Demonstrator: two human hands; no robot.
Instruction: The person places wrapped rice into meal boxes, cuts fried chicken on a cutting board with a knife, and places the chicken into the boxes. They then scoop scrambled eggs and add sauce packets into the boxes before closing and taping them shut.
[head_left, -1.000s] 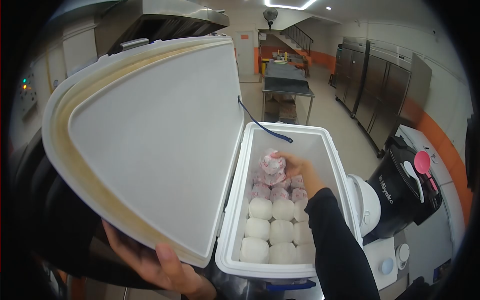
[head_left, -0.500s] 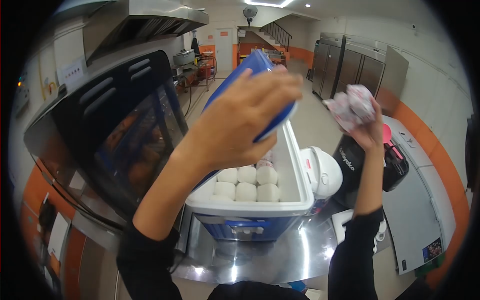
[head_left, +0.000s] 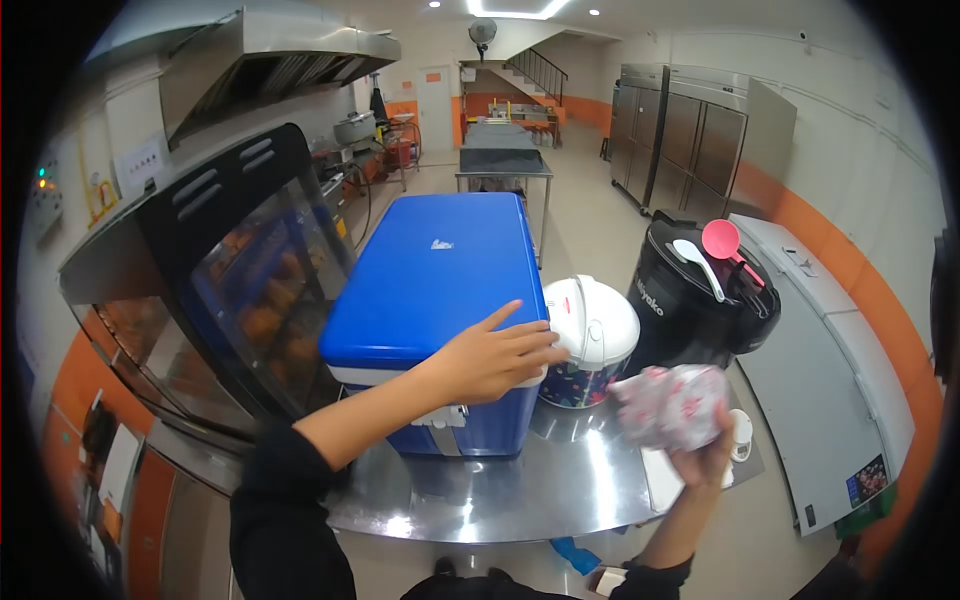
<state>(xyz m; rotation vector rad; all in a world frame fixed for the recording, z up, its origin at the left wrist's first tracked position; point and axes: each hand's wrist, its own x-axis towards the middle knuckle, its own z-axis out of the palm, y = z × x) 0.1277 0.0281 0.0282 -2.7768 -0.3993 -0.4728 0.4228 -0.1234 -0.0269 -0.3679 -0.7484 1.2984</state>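
A blue cooler box [head_left: 420, 285] stands on the steel counter with its lid down. Over the lid's front right corner is my left hand [head_left: 495, 358], fingers spread and holding nothing; it seems to rest on the lid, though exact contact is hard to tell. My right hand [head_left: 702, 455] grips paper-wrapped packets [head_left: 672, 405], white with red print, above the counter's right side. The packets' exact number cannot be made out. The inside of the cooler box is hidden by its lid.
Right of the cooler box stand a patterned rice cooker [head_left: 595, 325] with a white lid and a large black Miyako cooker [head_left: 680, 290], topped by a white spoon [head_left: 698, 268] and a pink ladle [head_left: 722, 240]. A glass-fronted cabinet [head_left: 260, 270] is at left, a chest freezer [head_left: 830, 390] at right.
My left hand has lowered the cooler box lid, covering the white round packets inside, and let go its grip. My right hand has come down and nearer with the wrapped packets.
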